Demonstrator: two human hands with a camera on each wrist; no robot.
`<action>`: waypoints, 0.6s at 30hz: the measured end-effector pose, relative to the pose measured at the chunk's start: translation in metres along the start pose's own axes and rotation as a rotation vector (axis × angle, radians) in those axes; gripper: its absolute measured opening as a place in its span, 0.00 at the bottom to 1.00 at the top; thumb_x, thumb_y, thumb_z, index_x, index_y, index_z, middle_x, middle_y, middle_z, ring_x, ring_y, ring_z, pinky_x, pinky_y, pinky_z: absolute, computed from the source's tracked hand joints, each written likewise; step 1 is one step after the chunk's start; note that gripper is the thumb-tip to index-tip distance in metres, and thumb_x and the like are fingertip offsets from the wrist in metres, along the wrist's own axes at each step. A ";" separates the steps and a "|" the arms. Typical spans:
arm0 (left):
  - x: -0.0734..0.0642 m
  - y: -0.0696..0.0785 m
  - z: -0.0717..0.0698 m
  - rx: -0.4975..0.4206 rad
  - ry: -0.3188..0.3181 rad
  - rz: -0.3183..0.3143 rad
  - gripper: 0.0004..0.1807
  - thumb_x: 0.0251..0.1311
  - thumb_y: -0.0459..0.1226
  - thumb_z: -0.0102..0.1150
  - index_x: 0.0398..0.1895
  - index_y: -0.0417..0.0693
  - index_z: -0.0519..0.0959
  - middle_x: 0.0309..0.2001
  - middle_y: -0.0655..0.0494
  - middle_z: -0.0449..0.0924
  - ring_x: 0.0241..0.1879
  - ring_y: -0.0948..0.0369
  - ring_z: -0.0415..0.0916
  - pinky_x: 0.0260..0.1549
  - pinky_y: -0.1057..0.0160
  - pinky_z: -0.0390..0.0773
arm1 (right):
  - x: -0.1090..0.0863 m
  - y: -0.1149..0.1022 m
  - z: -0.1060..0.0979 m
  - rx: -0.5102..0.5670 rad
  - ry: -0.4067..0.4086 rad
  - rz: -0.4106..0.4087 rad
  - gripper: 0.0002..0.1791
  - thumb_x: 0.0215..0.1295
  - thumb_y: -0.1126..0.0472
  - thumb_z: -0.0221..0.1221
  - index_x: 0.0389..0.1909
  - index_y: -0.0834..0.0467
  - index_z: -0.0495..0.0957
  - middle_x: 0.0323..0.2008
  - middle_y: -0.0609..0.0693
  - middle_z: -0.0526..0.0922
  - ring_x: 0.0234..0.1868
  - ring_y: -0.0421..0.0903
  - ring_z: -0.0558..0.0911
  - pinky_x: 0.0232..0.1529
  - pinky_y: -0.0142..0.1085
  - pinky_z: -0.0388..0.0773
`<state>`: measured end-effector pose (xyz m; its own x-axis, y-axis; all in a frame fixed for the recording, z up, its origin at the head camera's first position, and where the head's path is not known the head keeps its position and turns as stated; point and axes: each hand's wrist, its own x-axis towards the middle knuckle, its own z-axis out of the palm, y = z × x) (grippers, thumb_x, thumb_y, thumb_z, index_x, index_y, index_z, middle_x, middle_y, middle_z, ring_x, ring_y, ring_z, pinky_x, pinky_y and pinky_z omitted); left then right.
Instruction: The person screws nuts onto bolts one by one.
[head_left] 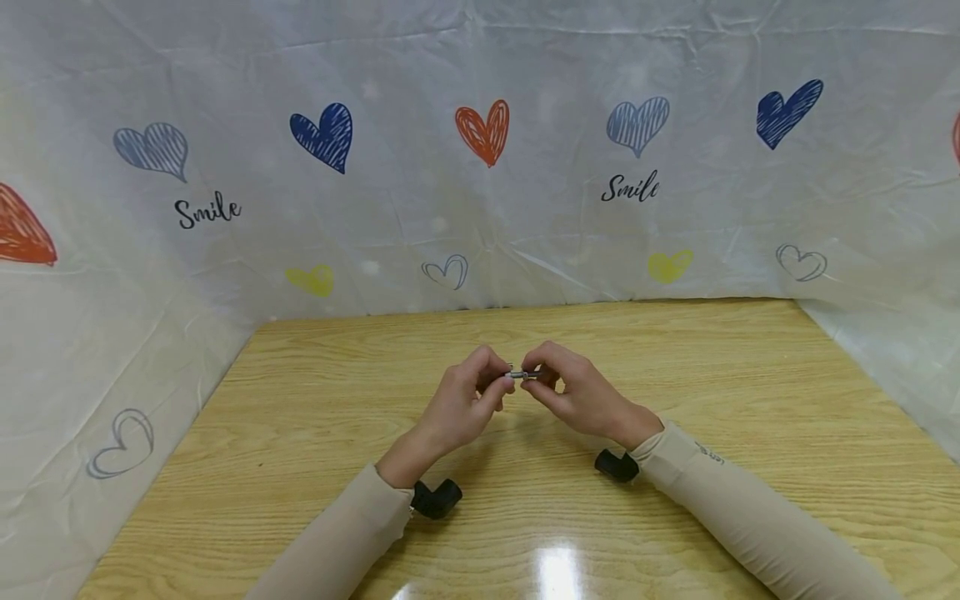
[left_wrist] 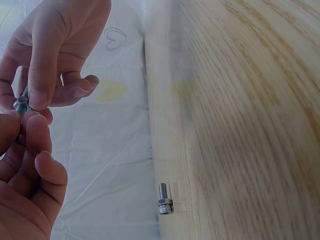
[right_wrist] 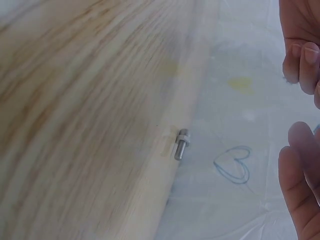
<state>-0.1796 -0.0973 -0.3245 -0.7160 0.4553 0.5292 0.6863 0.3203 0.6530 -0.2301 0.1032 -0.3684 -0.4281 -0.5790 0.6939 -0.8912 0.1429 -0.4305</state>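
Between my two hands, above the wooden table, is a small metal bolt (head_left: 517, 375) with a nut (left_wrist: 21, 101) on its thread. My left hand (head_left: 461, 400) pinches one end of the bolt between thumb and fingers. From the other side, the thumb and forefinger of my right hand (head_left: 581, 392) pinch it at the nut. Fingers hide both bolt ends. A second bolt (left_wrist: 164, 202) with a nut lies on its side on the table, also visible as a blurred bolt (right_wrist: 182, 144) in the right wrist view. The right wrist view mostly cuts off the held bolt.
The wood-grain table (head_left: 337, 375) reaches back to a white cloth (head_left: 405, 200) printed with hearts and "Smile". The cloth also hangs at both sides. Black curved pieces (head_left: 437, 500) sit at both wrists, beside beige sleeves (head_left: 337, 533).
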 end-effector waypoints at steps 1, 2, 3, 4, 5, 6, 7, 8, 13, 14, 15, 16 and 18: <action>0.000 0.000 0.000 -0.001 -0.001 0.000 0.03 0.63 0.22 0.53 0.38 0.32 0.71 0.25 0.49 0.77 0.18 0.58 0.72 0.16 0.67 0.69 | 0.000 0.000 0.000 -0.002 0.002 -0.004 0.13 0.62 0.72 0.61 0.45 0.58 0.73 0.38 0.50 0.76 0.29 0.39 0.77 0.29 0.30 0.76; 0.000 0.000 0.000 -0.003 -0.002 -0.001 0.03 0.63 0.22 0.53 0.38 0.32 0.71 0.25 0.49 0.77 0.18 0.58 0.72 0.16 0.67 0.69 | 0.000 0.001 0.000 -0.004 0.003 -0.003 0.13 0.62 0.72 0.61 0.44 0.58 0.73 0.38 0.50 0.76 0.29 0.39 0.77 0.29 0.30 0.76; 0.000 0.000 0.000 -0.002 -0.003 -0.002 0.03 0.63 0.22 0.53 0.38 0.32 0.71 0.25 0.49 0.77 0.17 0.58 0.71 0.16 0.68 0.69 | 0.000 0.001 0.001 -0.006 0.002 -0.001 0.12 0.62 0.72 0.61 0.44 0.58 0.73 0.38 0.50 0.76 0.29 0.39 0.77 0.29 0.30 0.75; 0.000 0.000 0.000 -0.003 -0.004 -0.003 0.03 0.63 0.23 0.53 0.38 0.32 0.71 0.25 0.49 0.77 0.18 0.59 0.71 0.16 0.68 0.69 | 0.000 0.001 0.001 -0.008 0.000 0.004 0.12 0.62 0.71 0.61 0.44 0.58 0.73 0.38 0.49 0.76 0.29 0.39 0.76 0.29 0.30 0.75; 0.000 0.000 0.000 -0.001 -0.004 -0.005 0.03 0.63 0.23 0.53 0.38 0.32 0.71 0.25 0.49 0.77 0.18 0.59 0.71 0.16 0.68 0.69 | 0.000 0.001 0.001 -0.009 -0.003 0.012 0.12 0.63 0.71 0.61 0.44 0.57 0.73 0.37 0.48 0.76 0.28 0.38 0.75 0.29 0.29 0.75; 0.000 0.000 0.000 -0.002 -0.005 -0.007 0.03 0.64 0.23 0.53 0.38 0.32 0.71 0.26 0.49 0.77 0.18 0.59 0.71 0.16 0.68 0.69 | -0.001 0.002 0.001 -0.009 -0.006 0.019 0.11 0.63 0.70 0.60 0.44 0.57 0.73 0.37 0.47 0.76 0.28 0.38 0.75 0.28 0.29 0.75; 0.000 0.001 0.000 -0.002 -0.004 -0.007 0.02 0.64 0.23 0.53 0.38 0.32 0.71 0.26 0.49 0.77 0.18 0.58 0.72 0.16 0.68 0.69 | -0.001 0.002 0.001 -0.009 -0.008 0.026 0.10 0.64 0.69 0.60 0.44 0.56 0.74 0.37 0.47 0.75 0.28 0.38 0.74 0.29 0.29 0.74; 0.000 0.001 0.000 -0.003 -0.003 -0.008 0.02 0.64 0.23 0.53 0.38 0.32 0.71 0.26 0.49 0.77 0.18 0.57 0.72 0.16 0.68 0.69 | -0.001 0.002 0.001 -0.011 -0.011 0.034 0.09 0.65 0.68 0.59 0.43 0.56 0.74 0.37 0.46 0.75 0.29 0.38 0.74 0.29 0.29 0.74; 0.000 0.001 0.000 -0.004 -0.001 -0.001 0.02 0.63 0.23 0.53 0.37 0.33 0.71 0.24 0.50 0.76 0.17 0.54 0.72 0.16 0.68 0.68 | 0.000 0.001 0.001 -0.016 -0.017 0.054 0.02 0.70 0.61 0.55 0.38 0.54 0.76 0.35 0.42 0.74 0.31 0.37 0.71 0.30 0.33 0.74; 0.000 0.001 0.000 -0.004 -0.001 0.000 0.02 0.63 0.23 0.53 0.37 0.33 0.72 0.24 0.50 0.76 0.17 0.56 0.72 0.15 0.68 0.68 | 0.001 0.001 0.001 -0.020 -0.017 0.055 0.03 0.71 0.60 0.54 0.37 0.54 0.76 0.34 0.41 0.73 0.31 0.37 0.70 0.29 0.34 0.74; 0.000 0.001 0.000 -0.003 0.000 0.001 0.02 0.63 0.23 0.53 0.37 0.33 0.72 0.23 0.51 0.75 0.17 0.57 0.71 0.15 0.68 0.68 | 0.001 0.001 0.001 -0.024 -0.016 0.054 0.04 0.71 0.60 0.54 0.37 0.54 0.76 0.33 0.41 0.73 0.31 0.36 0.69 0.29 0.35 0.73; 0.000 0.001 0.000 -0.003 0.000 0.002 0.02 0.63 0.23 0.53 0.37 0.33 0.72 0.23 0.51 0.75 0.17 0.58 0.71 0.15 0.68 0.68 | 0.001 0.001 0.001 -0.031 -0.015 0.052 0.04 0.72 0.60 0.53 0.36 0.54 0.75 0.32 0.41 0.73 0.30 0.36 0.69 0.28 0.36 0.73; 0.000 0.001 0.000 -0.003 0.000 0.002 0.02 0.63 0.23 0.53 0.37 0.34 0.72 0.23 0.51 0.75 0.17 0.58 0.71 0.15 0.67 0.68 | 0.001 0.001 0.001 -0.041 -0.013 0.051 0.05 0.72 0.60 0.53 0.35 0.53 0.75 0.32 0.42 0.72 0.30 0.36 0.68 0.28 0.39 0.73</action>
<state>-0.1790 -0.0967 -0.3241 -0.7144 0.4560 0.5307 0.6875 0.3165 0.6536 -0.2311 0.1016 -0.3686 -0.4715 -0.5806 0.6638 -0.8737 0.2055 -0.4409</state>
